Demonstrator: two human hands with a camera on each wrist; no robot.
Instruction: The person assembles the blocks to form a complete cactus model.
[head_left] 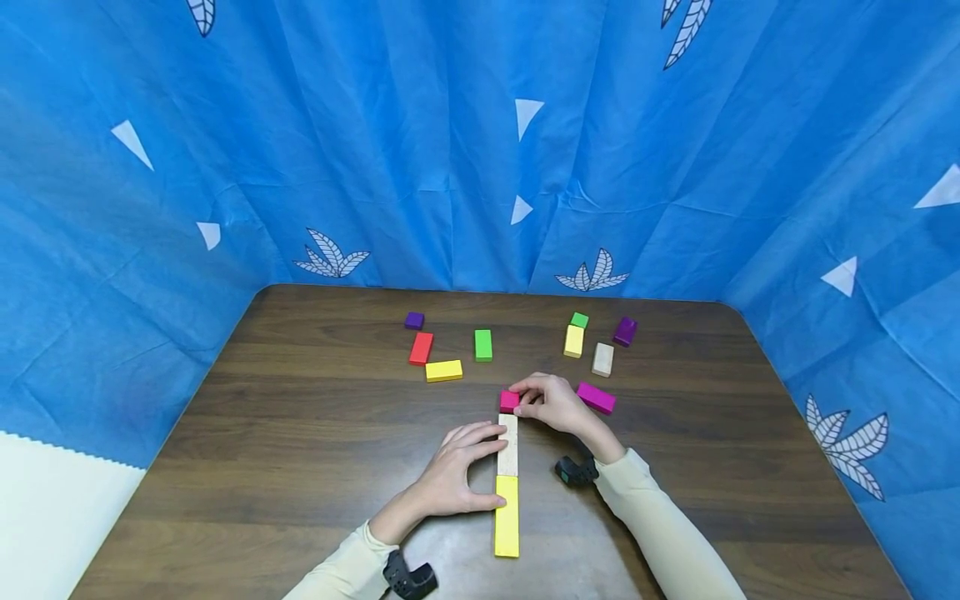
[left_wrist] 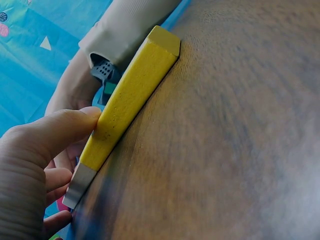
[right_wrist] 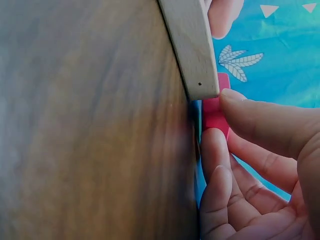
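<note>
A yellow block (head_left: 507,525) and a plain wooden block (head_left: 507,450) lie end to end in a line on the table. At the far end of that line is a pinkish-red block (head_left: 509,401), pinched between thumb and fingers of my right hand (head_left: 553,403). In the right wrist view this red block (right_wrist: 216,117) sits against the end of the wooden block (right_wrist: 192,55). My left hand (head_left: 453,475) spreads along the left side of the line. Its thumb touches the yellow block (left_wrist: 132,95), and its other fingers reach the wooden block.
Beyond the hands lie a red block (head_left: 421,348), yellow block (head_left: 444,371), green block (head_left: 483,345) and small purple block (head_left: 414,321). To the right are a magenta block (head_left: 596,397), pale wooden block (head_left: 602,359), light yellow block (head_left: 573,341) and dark purple block (head_left: 625,332).
</note>
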